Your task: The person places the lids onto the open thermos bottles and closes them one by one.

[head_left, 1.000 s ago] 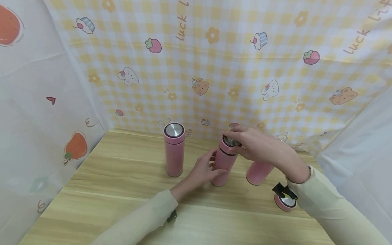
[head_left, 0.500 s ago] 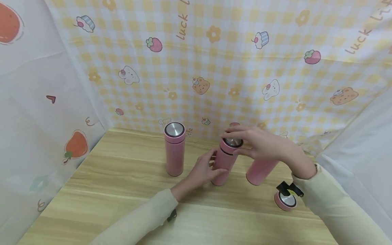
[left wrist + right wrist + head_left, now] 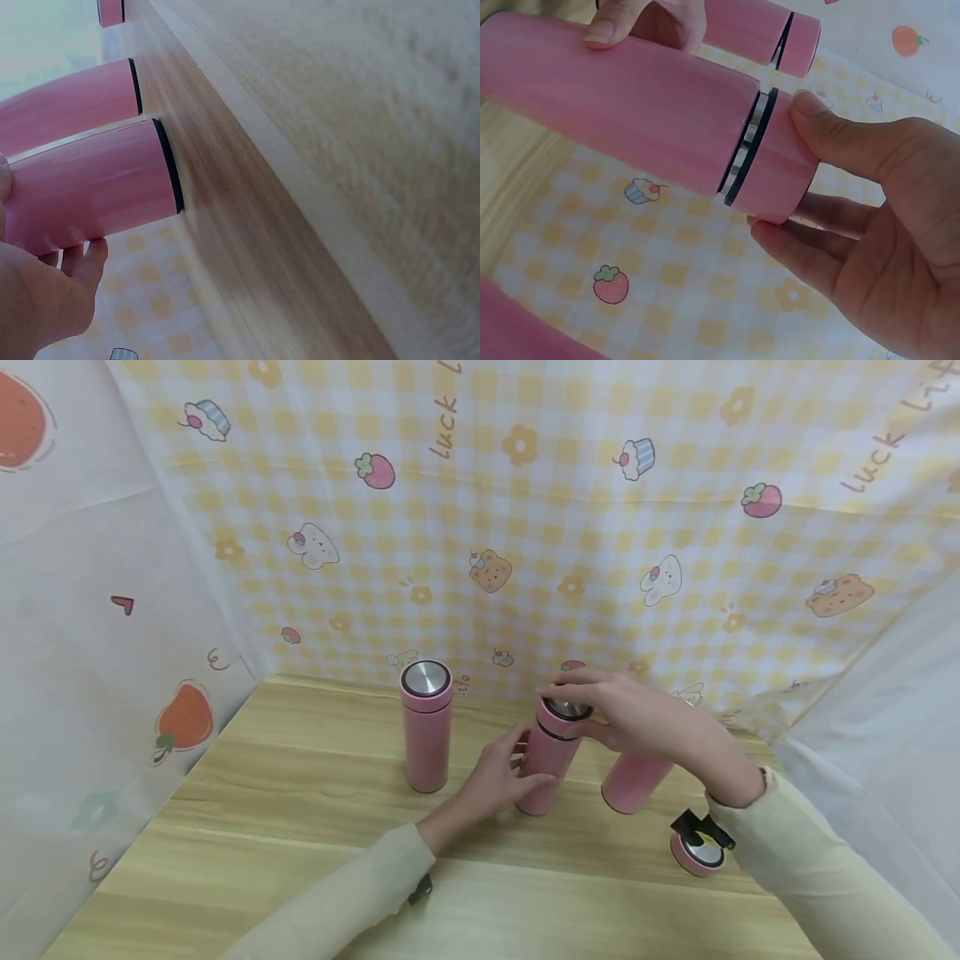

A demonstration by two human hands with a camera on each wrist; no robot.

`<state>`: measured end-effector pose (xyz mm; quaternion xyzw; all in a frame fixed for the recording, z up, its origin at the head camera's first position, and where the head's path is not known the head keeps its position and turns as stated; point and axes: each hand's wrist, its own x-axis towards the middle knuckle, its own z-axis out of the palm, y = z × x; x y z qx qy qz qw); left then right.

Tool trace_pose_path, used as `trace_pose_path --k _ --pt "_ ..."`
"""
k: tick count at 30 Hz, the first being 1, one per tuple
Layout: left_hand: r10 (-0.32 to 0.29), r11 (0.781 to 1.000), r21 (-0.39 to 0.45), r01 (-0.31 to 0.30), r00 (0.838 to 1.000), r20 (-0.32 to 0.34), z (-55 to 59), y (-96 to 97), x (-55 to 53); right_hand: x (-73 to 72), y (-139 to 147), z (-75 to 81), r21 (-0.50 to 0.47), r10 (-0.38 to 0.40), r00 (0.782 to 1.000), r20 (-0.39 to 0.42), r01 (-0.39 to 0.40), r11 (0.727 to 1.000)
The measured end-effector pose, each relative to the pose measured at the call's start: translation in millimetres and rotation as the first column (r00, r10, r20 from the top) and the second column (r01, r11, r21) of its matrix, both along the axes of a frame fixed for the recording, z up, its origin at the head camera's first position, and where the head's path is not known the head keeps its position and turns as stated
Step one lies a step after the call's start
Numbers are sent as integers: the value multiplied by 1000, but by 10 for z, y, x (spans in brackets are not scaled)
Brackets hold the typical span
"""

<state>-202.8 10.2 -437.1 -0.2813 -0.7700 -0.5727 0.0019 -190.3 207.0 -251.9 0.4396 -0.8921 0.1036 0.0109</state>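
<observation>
A pink thermos flask (image 3: 551, 760) with a steel-topped lid stands in the middle of the table. My left hand (image 3: 495, 781) holds it round the body, thumb in front and fingers behind. From above, my right hand (image 3: 630, 714) grips the pink lid (image 3: 776, 161) between thumb and fingers. In the right wrist view a strip of metal neck (image 3: 744, 142) shows in a gap between lid and body. A second flask (image 3: 427, 735) stands to the left with its lid on. Behind my right hand is a third flask (image 3: 633, 781), its top hidden.
A loose pink lid (image 3: 699, 853) lies on the wooden table (image 3: 315, 760) at the right, partly covered by the black strap device (image 3: 701, 829) on my right wrist. A checked cloth (image 3: 420, 543) hangs behind the table, with white cloth (image 3: 67, 635) on the left.
My right wrist has swung a little to the right and then back left while the fingers stay on the lid. My left hand and the flasks keep their places.
</observation>
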Motion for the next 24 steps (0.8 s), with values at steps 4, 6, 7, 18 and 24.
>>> trace_pose_path --k 4,6,7,18,24 --pt "1 1000 6 -1 1000 -2 4 -7 7 22 -27 -16 1 -17 999 -35 17 1000" --pt "2 1000 7 -2 1000 -1 3 -10 9 32 -43 -21 2 -18 998 -59 18 1000" --pt "3 1000 8 -3 1000 0 5 -11 11 36 -50 -23 2 -18 998 -67 18 1000" --pt "5 1000 -4 -5 1000 20 24 -5 22 53 -70 -61 2 -23 987 -161 24 1000" --pt "2 1000 -1 -2 1000 26 27 -11 25 19 -15 -63 -20 -1 993 -120 -2 1000"
